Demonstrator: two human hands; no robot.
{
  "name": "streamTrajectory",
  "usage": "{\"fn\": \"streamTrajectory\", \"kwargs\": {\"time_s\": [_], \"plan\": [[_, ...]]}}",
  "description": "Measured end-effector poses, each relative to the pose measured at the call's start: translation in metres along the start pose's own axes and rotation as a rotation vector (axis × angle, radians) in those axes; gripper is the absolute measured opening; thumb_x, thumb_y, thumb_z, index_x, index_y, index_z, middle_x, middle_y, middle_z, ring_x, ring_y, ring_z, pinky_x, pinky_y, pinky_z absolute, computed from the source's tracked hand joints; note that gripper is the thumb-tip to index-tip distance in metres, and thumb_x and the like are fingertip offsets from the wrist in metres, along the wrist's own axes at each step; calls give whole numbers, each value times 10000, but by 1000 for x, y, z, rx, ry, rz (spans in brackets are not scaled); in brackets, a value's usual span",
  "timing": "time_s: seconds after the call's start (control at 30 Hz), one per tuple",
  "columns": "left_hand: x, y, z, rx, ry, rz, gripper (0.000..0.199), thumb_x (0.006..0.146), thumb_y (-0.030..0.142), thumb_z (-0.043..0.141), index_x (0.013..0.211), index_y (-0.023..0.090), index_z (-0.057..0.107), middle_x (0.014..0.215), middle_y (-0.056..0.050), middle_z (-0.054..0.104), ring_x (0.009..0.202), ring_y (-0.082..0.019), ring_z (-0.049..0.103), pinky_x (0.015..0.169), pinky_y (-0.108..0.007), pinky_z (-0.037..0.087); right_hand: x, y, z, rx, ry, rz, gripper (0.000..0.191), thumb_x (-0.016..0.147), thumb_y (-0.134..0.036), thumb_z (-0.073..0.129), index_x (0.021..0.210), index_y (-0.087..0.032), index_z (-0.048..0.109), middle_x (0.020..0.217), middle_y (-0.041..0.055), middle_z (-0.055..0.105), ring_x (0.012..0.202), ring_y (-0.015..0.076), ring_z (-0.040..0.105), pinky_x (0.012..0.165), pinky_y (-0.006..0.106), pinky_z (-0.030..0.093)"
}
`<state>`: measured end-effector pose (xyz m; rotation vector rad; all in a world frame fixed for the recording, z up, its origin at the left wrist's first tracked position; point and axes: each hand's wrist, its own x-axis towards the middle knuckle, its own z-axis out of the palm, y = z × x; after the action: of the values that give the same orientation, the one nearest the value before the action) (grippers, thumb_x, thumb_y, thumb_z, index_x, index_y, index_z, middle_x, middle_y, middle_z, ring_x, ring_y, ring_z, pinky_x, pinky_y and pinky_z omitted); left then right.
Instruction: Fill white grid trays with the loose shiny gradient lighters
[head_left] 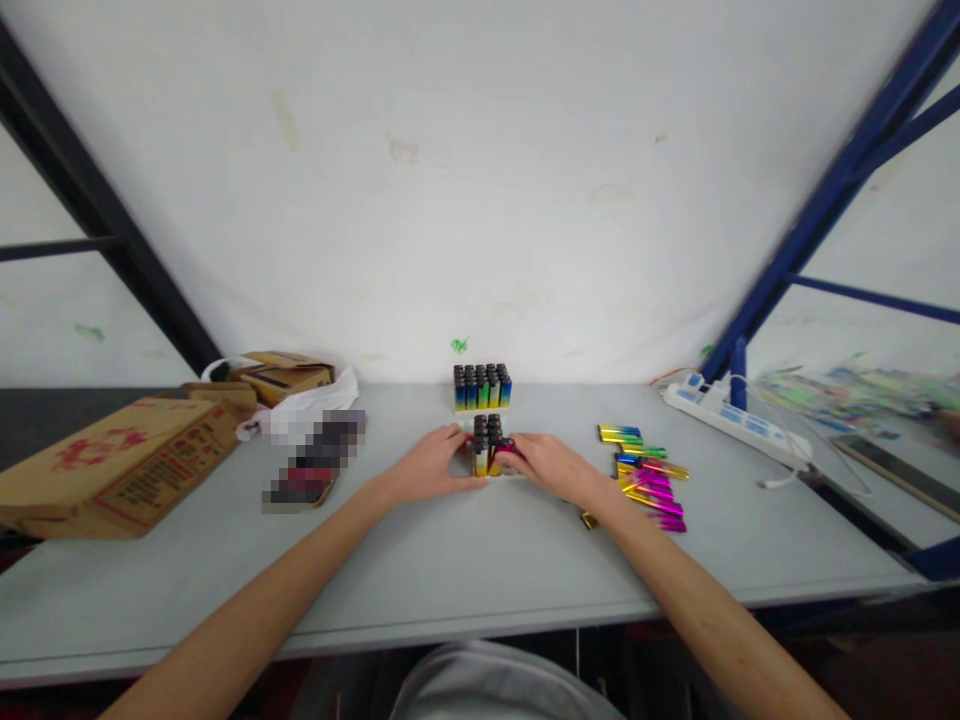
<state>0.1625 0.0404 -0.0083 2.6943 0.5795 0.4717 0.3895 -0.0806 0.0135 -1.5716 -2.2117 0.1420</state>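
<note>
**One block grouped, a smaller one between the hands, many pieces loose**

Across the grey desk point(450, 580), the work looks part-way along. Largest in spread is the loose pile point(652, 480) of shiny lighters on the right, in gold, magenta, green and blue, lying ungrouped; these look like what is left. Next comes the rear block point(483, 388), upright in close rows, black tops up, near the wall; it appears done. Smaller is the front group point(481, 455), upright between the hands and seemingly incomplete. The left grip point(431, 468) curves around its left side; whether it presses or merely steadies, I cannot tell. Smallest is one reddish lighter point(505, 457), apparently pinched in the right grip point(551, 466) at the group's right side, its placing seemingly unfinished.
</note>
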Motion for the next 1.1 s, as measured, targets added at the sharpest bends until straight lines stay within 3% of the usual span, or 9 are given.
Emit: {"fn": "streamTrajectory", "kwargs": {"time_s": [0.2,0.37,0.47,0.6,0.7,0.8,0.93,1.1], "plan": [[0,-1,0,26,3,10,531,798,648,720,1074,197,670,1030,-101,659,955,-302,626,869,-405,505,5,-8,9,-162,-57,10,430,1062,-505,446,1119,-141,667,969,163,752,783,246,696,702,304,437],[0,-1,-1,58,-11,-3,531,831,645,689,1081,178,659,1051,-112,650,973,-295,619,871,-403,511,1,0,-3,-108,-82,3,473,1026,-583,480,906,-181,700,824,87,735,700,188,649,657,266,394],[0,0,-2,54,-18,-1,543,830,655,686,1093,181,659,1063,-110,652,969,-290,625,881,-403,515,-8,23,-21,-75,33,65,408,1076,-493,429,976,-198,692,831,54,724,713,168,633,682,256,389],[0,2,-3,50,-21,-14,547,825,682,668,1033,176,671,1046,-118,653,959,-299,627,882,-418,523,-27,77,-44,-105,224,256,285,1069,-339,458,1172,-172,665,862,71,734,766,196,664,755,279,454],[1,3,-4,56,-37,-23,565,828,683,662,1048,163,673,1063,-127,648,984,-308,625,906,-429,521,-50,121,-59,-161,240,367,229,1001,-246,536,1118,-150,709,1052,142,736,905,226,690,879,328,506],[1,2,-4,62,-48,-30,586,829,681,662,1074,149,669,1081,-135,642,997,-309,622,925,-437,517,-74,151,-70,-191,128,464,247,922,-173,604,1131,-132,729,1184,177,722,1087,277,679,1021,397,489],[1,2,-3,52,-37,-23,573,823,682,665,1043,153,678,1061,-130,647,979,-309,623,907,-435,521,-87,162,-73,-78,-56,571,285,899,-192,633,1161,-145,735,1207,146,740,1097,271,694,1002,372,511],[1,2,-4,42,-20,-18,561,818,673,672,1045,160,682,1068,-131,654,984,-309,626,912,-434,520,-74,156,-59,13,-11,511,240,873,-285,670,1056,-161,762,1085,121,771,975,269,711,923,367,533]]}}
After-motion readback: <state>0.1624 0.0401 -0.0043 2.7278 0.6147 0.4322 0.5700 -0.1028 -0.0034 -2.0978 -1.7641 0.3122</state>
